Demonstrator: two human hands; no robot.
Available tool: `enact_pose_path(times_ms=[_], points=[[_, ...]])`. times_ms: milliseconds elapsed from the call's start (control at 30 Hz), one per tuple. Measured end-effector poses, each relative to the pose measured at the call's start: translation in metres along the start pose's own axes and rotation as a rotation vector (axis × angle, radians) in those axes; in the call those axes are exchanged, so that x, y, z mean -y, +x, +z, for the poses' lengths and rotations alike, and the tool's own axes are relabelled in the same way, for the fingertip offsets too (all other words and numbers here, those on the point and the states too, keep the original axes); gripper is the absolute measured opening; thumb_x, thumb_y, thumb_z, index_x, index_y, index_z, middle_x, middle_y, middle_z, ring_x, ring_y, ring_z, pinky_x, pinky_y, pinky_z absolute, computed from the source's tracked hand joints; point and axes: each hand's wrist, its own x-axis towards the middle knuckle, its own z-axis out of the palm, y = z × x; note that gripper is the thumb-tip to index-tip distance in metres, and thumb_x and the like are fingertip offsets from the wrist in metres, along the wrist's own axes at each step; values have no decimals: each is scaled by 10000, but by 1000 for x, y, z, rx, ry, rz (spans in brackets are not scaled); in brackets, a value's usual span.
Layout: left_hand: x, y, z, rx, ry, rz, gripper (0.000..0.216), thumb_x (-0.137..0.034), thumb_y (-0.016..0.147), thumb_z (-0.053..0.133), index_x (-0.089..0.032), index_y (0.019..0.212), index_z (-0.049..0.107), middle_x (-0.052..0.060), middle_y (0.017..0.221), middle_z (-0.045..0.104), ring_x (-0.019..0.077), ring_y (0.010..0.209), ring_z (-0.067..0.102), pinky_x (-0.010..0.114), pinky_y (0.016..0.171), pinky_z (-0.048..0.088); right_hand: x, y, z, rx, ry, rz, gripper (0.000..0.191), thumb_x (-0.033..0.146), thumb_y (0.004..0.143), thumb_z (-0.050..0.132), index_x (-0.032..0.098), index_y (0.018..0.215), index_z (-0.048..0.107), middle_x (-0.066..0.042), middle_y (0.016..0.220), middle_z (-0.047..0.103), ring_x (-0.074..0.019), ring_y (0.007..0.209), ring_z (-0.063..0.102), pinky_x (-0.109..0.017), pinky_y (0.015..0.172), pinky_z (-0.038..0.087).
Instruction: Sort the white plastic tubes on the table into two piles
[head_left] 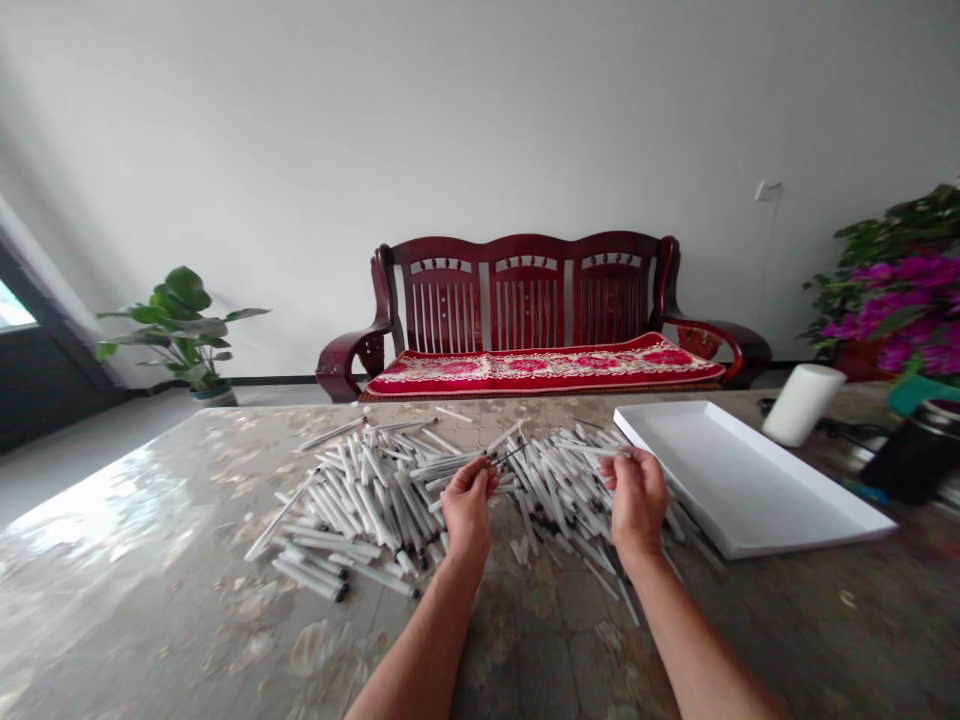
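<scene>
A wide heap of white pen barrels and thin refills [390,490] lies spread over the marbled table [150,560]. My left hand [468,500] is closed above the heap's middle, pinching a white pen barrel [450,464] that points left. My right hand [636,492] is closed a little to the right, its fingertips pinching a thin refill [592,452]. A dark thin refill tip [511,456] shows between the two hands. Both forearms reach in from the bottom edge.
A white rectangular tray [750,480] lies right of the heap. Behind it stand a white cylinder [801,404] and a dark container [911,455]. Beyond the table are a red wooden bench [525,320], a green plant [184,330] and purple flowers [907,310].
</scene>
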Motion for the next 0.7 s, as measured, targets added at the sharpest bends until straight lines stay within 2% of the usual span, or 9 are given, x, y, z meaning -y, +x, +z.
enact_pose_path(times_ms=[100, 200, 333, 400, 533, 700], points=[[3, -3, 4, 145, 189, 101, 180, -149, 733, 698, -162, 903, 756, 60, 879, 773, 185, 822, 719, 335, 834, 566, -7, -3, -1, 82, -189, -88, 322, 471, 781, 562, 199, 951, 585, -9, 740, 650, -193, 657, 597, -319, 644, 465], [-2, -6, 3, 249, 492, 293, 269, -109, 769, 618, -181, 990, 755, 71, 988, 769, 216, 944, 699, 367, 910, 522, -9, -4, -2, 119, -361, -159, 352, 491, 794, 532, 198, 981, 593, -31, 777, 648, -213, 701, 591, -333, 672, 457], [-22, -11, -5, 266, 1018, 599, 376, -48, 829, 485, -223, 1043, 740, 58, 1070, 739, 235, 1026, 636, 383, 923, 469, -6, -7, -3, 137, -555, -278, 358, 457, 808, 499, 190, 1016, 615, -55, 828, 659, -207, 699, 589, -321, 673, 441], [-32, -16, -9, 255, 1270, 695, 370, -69, 857, 477, -251, 1046, 738, 51, 1066, 729, 252, 1028, 604, 391, 900, 446, -4, -10, -2, 187, -645, -366, 316, 414, 811, 490, 193, 982, 636, -62, 852, 676, -202, 718, 601, -309, 690, 433], [-39, -20, -12, 260, 1605, 724, 277, -137, 851, 568, -290, 1000, 744, 50, 1032, 711, 271, 1013, 568, 398, 859, 406, 0, -19, 0, 368, -814, -439, 221, 355, 836, 491, 217, 840, 664, -41, 804, 712, -183, 712, 632, -268, 641, 386], [-36, -15, -14, 279, 1734, 715, 161, -230, 868, 613, -284, 944, 745, 53, 975, 701, 268, 975, 560, 384, 821, 388, 6, -26, -1, 563, -950, -487, 352, 458, 916, 454, 229, 843, 712, -25, 669, 696, -173, 626, 634, -261, 560, 318]])
